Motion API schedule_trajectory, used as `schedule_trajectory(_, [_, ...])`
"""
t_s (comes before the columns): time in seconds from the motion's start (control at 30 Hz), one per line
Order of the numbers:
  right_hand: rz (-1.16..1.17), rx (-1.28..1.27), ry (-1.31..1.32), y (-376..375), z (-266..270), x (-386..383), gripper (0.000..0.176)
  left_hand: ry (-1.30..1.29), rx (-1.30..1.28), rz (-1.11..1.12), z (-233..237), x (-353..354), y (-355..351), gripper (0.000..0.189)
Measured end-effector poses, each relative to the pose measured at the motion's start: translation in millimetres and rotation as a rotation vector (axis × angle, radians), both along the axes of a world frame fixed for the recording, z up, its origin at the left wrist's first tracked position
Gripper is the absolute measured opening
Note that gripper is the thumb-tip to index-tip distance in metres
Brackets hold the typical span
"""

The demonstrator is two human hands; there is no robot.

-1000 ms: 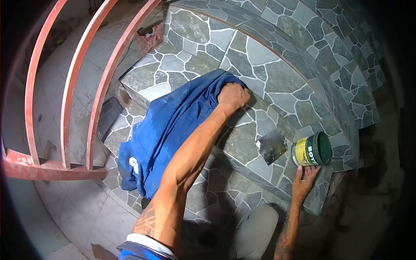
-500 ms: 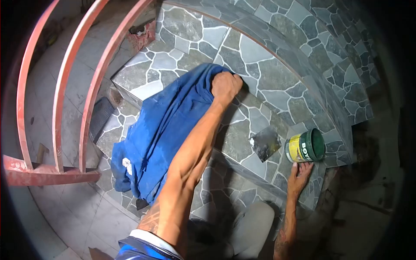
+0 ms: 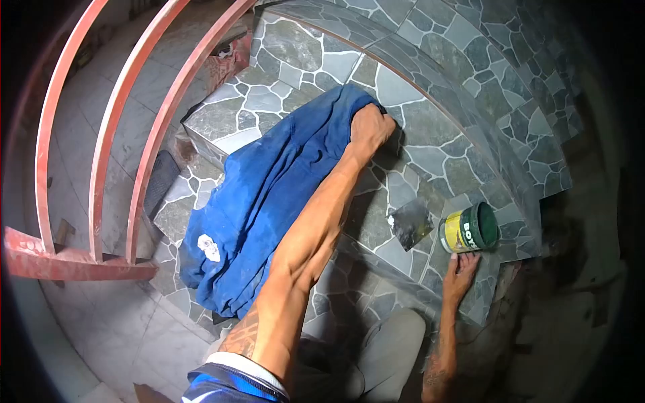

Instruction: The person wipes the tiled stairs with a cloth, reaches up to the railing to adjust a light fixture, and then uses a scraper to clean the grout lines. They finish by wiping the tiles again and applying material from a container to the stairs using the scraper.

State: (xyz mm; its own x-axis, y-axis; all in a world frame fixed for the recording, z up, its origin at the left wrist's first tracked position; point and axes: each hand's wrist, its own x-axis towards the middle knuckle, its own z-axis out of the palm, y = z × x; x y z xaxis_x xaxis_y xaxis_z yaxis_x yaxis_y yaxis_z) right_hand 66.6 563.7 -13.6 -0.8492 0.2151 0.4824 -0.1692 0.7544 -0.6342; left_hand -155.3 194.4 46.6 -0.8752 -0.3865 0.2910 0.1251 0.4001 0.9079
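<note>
My left hand (image 3: 371,129) is closed on the upper end of a crumpled blue cloth (image 3: 282,178), fingers bunched in its fabric. The cloth drapes over the stone-patterned steps (image 3: 289,50) and shows a white patch (image 3: 209,248) near its lower end. At the right, my right hand (image 3: 461,270) lies with fingers stretched out against the lower side of a green paint can (image 3: 463,230) with a yellow label. The can stands on the step with its mouth facing right in the view. A small dark square sheet (image 3: 410,224), smudged with white, lies left of the can.
Red metal railing bars (image 3: 101,148) rise on the left from a red bottom rail (image 3: 80,265). A dark mat-like piece (image 3: 160,180) lies behind them near the steps. My knee (image 3: 396,342) is at the bottom. The tiled riser (image 3: 463,127) curves around the right side.
My left hand has shifted slightly rightward, pulling the blue cloth with it. The view has turned a little. My right hand stays beside the paint can.
</note>
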Motion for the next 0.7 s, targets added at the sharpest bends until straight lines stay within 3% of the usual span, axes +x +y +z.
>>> schedule_trajectory(0.2, [-0.028,0.050,0.014,7.4,-5.0,-9.4,0.072,-0.015,-0.066,-0.053,-38.9,-8.3,8.7,0.031])
schedule_trajectory(0.27, [-0.031,0.059,0.007,-0.2,0.0,-6.4,0.070,-0.072,-0.095,-0.098,-36.6,-1.9,3.0,0.032])
schedule_trajectory(0.4, [-0.015,0.005,0.001,0.1,0.0,-11.8,0.073,0.145,-0.097,-0.032,-12.8,2.0,7.5,0.031])
schedule_trajectory(0.57, [0.046,-0.053,-0.003,1.9,1.5,-6.3,0.071,-0.171,-0.092,-0.078,-39.7,8.4,7.2,0.035])
schedule_trajectory(0.7, [0.021,-0.048,0.043,3.6,-5.8,-6.5,0.069,0.001,-0.124,-0.043,-9.0,11.4,3.1,0.030])
